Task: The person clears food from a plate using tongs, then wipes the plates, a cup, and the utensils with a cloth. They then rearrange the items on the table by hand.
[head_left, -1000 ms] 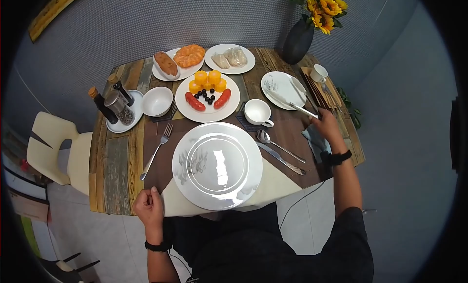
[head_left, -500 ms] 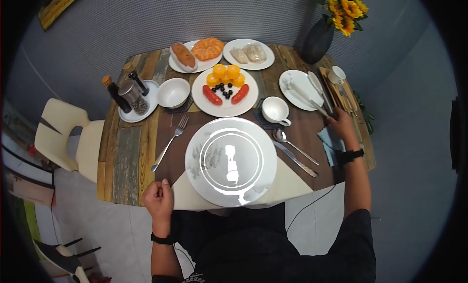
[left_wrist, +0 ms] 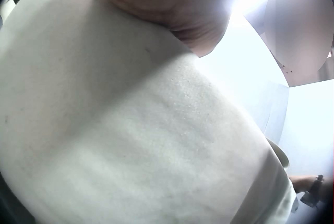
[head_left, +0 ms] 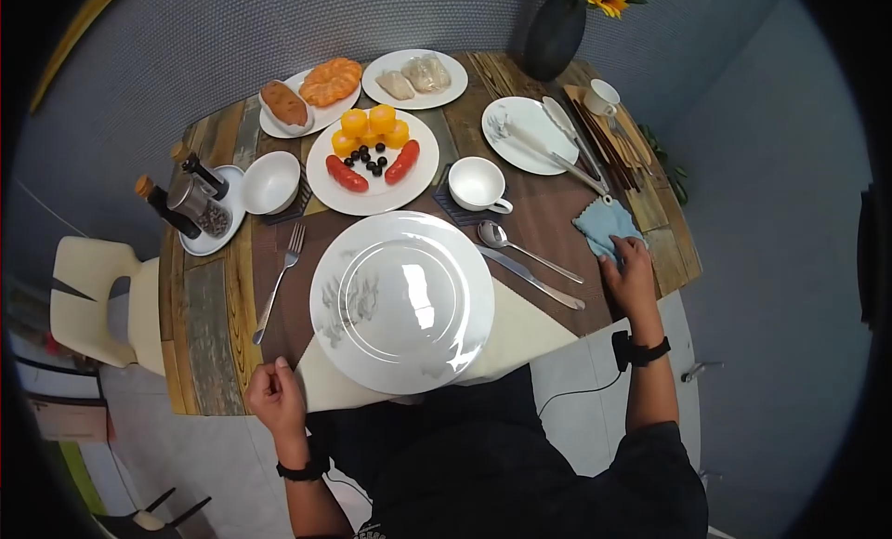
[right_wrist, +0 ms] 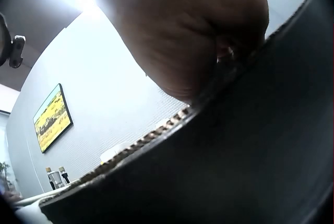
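Note:
In the head view my right hand (head_left: 630, 277) lies at the lower right of a crumpled blue cloth (head_left: 602, 225), its fingertips touching the cloth. Just beyond are tongs (head_left: 581, 175), lying across the rim of a white plate (head_left: 520, 149), with no hand on them. At the near left table edge my left hand (head_left: 277, 400) rests with loosely curled fingers, holding nothing visible, beside a cream cloth (head_left: 325, 381). A large white plate (head_left: 400, 302) stands between the hands, a fork (head_left: 281, 283) to its left, a knife (head_left: 534, 279) and a spoon (head_left: 530, 251) to its right.
Behind the large plate stand a food plate (head_left: 372, 200), a white bowl (head_left: 270, 183) and a cup (head_left: 477, 184). Bottles share a tray (head_left: 200, 246) at left. Chopsticks lie near a small cup (head_left: 602, 98) at right; a dark vase (head_left: 555, 37) stands behind.
My right hand has let go of the tongs and moved back toward me onto the blue cloth. The head view has shifted; my left hand remains at the table edge.

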`<state>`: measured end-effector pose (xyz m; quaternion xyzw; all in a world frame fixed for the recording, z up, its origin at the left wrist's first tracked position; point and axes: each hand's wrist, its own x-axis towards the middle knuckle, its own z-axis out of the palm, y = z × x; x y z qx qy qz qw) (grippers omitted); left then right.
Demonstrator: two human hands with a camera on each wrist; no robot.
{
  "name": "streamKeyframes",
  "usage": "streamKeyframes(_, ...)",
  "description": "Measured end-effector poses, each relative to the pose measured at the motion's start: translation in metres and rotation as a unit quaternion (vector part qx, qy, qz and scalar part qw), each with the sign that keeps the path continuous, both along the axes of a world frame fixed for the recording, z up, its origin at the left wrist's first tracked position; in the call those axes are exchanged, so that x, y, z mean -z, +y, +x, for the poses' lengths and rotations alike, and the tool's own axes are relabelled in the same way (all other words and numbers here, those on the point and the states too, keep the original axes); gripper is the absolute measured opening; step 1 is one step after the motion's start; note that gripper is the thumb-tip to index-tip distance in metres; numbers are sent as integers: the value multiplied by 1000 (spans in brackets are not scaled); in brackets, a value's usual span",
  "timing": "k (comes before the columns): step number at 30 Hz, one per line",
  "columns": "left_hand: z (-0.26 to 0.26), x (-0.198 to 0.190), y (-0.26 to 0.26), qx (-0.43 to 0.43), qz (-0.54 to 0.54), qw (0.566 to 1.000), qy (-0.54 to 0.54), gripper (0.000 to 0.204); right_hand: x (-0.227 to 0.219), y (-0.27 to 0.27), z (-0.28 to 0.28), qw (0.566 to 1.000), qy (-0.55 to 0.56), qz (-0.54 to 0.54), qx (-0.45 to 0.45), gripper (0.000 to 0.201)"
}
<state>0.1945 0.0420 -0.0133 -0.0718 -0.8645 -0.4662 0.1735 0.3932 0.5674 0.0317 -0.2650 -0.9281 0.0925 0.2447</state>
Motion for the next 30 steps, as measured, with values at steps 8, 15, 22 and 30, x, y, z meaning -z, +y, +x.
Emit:
streamKeyframes(8, 2, -7, 1, -15, -17, 1000, 12, 27, 16, 16, 1, 998, 16, -63, -20, 30)
streamKeyframes(15, 2, -7, 3, -4, -11, 1000, 9, 29, -27, 26, -22, 999, 3, -30, 19, 42)
streamKeyframes(22, 3, -10, 5, -6, -11, 1000, 20, 30, -6, 85, -73, 999, -23, -36, 5, 43)
streamKeyframes(30, 1, -8, 1, -6, -31, 999, 28, 28, 0, 91, -92, 995, -80, -35, 47, 45)
